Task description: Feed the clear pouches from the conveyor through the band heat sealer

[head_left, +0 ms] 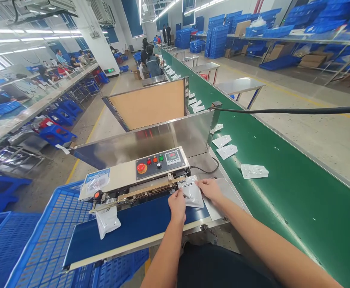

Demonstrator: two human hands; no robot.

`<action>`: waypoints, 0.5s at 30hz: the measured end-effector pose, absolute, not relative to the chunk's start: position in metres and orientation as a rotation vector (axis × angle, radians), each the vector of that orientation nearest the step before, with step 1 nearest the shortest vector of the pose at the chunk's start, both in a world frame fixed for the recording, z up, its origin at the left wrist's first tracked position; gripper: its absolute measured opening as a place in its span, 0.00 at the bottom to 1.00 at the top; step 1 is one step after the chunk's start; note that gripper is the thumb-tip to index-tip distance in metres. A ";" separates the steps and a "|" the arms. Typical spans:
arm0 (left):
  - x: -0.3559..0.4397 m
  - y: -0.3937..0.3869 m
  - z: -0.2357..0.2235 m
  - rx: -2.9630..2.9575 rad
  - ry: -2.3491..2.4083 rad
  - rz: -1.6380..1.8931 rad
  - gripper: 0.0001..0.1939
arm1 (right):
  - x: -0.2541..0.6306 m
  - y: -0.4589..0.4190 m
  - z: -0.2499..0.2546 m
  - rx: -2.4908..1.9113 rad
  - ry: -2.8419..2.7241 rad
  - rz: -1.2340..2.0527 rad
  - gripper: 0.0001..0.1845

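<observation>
Between my two hands is a white plastic pouch (pixel 194 197), its top edge at the right-hand end of a band sealing machine (pixel 122 176). My left hand (pixel 177 204) pinches the pouch's left side with thumb and fingers. On the opposite side, my right hand (pixel 210 189) grips the upper right edge. A second white pouch (pixel 107 222) hangs from the machine's left end, over the blue belt (pixel 146 224). The control panel (pixel 160 163) carries a red knob, small buttons and a lit display.
A green conveyor (pixel 291 192) runs along my right with several flat white pouches (pixel 254 171) on it. Blue crates (pixel 47 240) stand below at the left. A metal partition (pixel 151 138) rises behind the machine, and a black cable (pixel 291 111) crosses the conveyor. Other people sit farther off.
</observation>
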State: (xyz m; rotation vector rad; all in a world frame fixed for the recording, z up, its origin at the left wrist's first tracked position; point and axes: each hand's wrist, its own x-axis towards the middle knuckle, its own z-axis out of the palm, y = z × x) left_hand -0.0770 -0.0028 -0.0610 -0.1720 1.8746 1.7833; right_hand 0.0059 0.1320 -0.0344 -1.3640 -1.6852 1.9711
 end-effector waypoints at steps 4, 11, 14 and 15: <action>-0.088 -0.038 -0.061 -0.219 1.763 1.886 0.29 | -0.001 0.118 -0.029 -1.301 -1.679 2.138 0.21; -0.081 -0.127 -0.052 -0.368 2.206 2.091 0.25 | 0.094 0.224 -0.040 -1.644 -1.446 1.531 0.23; -0.072 -0.160 -0.044 -0.418 2.367 2.018 0.26 | 0.146 0.282 -0.039 -1.957 -1.442 1.041 0.19; -0.067 -0.167 -0.041 -0.446 2.397 1.986 0.26 | 0.160 0.295 -0.036 -1.967 -1.477 0.983 0.20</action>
